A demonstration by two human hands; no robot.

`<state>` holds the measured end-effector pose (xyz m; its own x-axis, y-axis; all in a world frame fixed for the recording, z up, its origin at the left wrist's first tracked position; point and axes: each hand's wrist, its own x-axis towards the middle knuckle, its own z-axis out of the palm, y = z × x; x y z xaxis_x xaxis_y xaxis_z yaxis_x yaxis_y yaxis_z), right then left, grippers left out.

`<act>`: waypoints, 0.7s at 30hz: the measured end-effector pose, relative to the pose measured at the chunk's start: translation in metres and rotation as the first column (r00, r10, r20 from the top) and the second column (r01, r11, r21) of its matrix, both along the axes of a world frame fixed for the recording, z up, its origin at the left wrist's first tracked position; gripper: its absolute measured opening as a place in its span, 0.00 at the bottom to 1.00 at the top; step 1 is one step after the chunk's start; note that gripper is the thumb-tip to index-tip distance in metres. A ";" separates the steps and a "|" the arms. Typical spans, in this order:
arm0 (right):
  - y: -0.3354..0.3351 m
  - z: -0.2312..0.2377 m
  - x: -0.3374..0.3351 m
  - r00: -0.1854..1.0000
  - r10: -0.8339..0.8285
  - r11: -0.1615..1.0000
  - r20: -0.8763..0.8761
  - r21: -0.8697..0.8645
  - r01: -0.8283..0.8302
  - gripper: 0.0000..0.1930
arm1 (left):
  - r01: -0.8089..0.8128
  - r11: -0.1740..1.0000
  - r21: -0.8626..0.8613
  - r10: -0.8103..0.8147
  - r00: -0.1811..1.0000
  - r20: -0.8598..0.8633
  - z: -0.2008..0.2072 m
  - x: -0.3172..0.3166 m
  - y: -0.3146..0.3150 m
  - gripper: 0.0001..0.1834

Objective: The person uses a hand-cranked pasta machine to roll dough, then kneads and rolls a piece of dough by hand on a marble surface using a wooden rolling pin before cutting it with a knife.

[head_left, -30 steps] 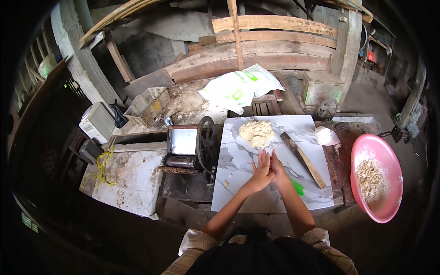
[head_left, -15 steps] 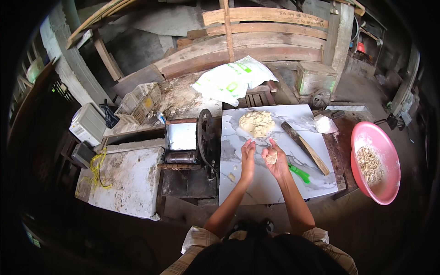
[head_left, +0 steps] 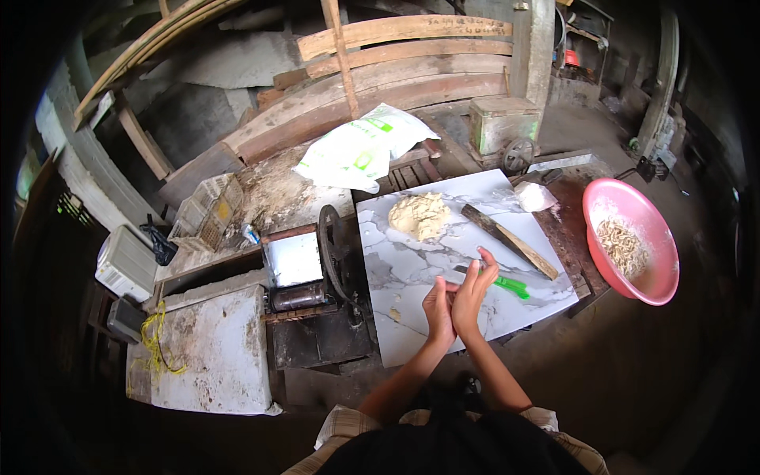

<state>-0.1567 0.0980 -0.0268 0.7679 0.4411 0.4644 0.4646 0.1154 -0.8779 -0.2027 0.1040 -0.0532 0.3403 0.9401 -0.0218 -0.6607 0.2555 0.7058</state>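
Note:
My left hand (head_left: 439,310) and my right hand (head_left: 472,298) are pressed palm to palm over the near part of a marble-patterned board (head_left: 412,332). A small piece of dough, seen in my right palm a moment ago, is now hidden between them. The right fingers stretch upward past the left ones. Beyond my hands a lump of pale dough (head_left: 419,216) rests on the board. Just right of my fingers lies a knife with a green handle (head_left: 511,286), its blade partly hidden. A wooden stick (head_left: 509,241) lies slantwise behind it.
A pink basin (head_left: 594,237) holding pale dough strips stands at the right. Near the board's far right corner is a white bag (head_left: 533,196). Left of the board is a hand-cranked roller machine (head_left: 299,296) with a large wheel. A white-and-green sack (head_left: 360,150) lies behind.
My hands have come together over the piece of dough, which was visible in my right palm, and moved nearer to me. The whole view has shifted and turned slightly.

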 end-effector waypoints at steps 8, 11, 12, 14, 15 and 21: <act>0.004 -0.015 0.000 0.905 0.346 0.935 -0.247 0.163 -0.314 0.18 | 0.050 0.967 -0.251 -0.009 0.987 0.162 0.011 0.009 0.027 0.31; 0.008 -0.022 -0.005 0.848 0.429 0.901 -0.311 0.208 -0.380 0.21 | 0.159 0.972 -0.171 -0.128 0.976 0.178 -0.001 0.010 0.046 0.29; 0.009 -0.024 -0.002 0.854 0.441 0.897 -0.276 0.165 -0.410 0.23 | 0.037 0.991 -0.126 -0.038 0.999 -0.003 0.001 0.020 0.047 0.24; 0.007 -0.012 0.002 0.824 0.477 0.879 -0.305 0.154 -0.452 0.25 | -0.089 0.994 -0.062 0.077 0.981 -0.179 0.002 0.030 0.044 0.24; 0.004 -0.005 0.011 0.823 0.480 0.877 -0.303 0.150 -0.456 0.25 | -0.079 0.997 -0.005 0.075 0.970 -0.232 0.000 0.035 0.038 0.20; 0.000 -0.005 0.063 0.866 0.365 0.909 -0.342 -0.071 -0.411 0.15 | 0.330 0.944 0.009 -0.326 0.935 -0.142 -0.009 0.048 0.037 0.37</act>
<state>-0.0934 0.0982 -0.0316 0.6163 0.7747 0.1414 0.1049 0.0972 -0.9897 -0.1544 0.1410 -0.0620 0.6257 0.7776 -0.0613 -0.4408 0.4174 0.7947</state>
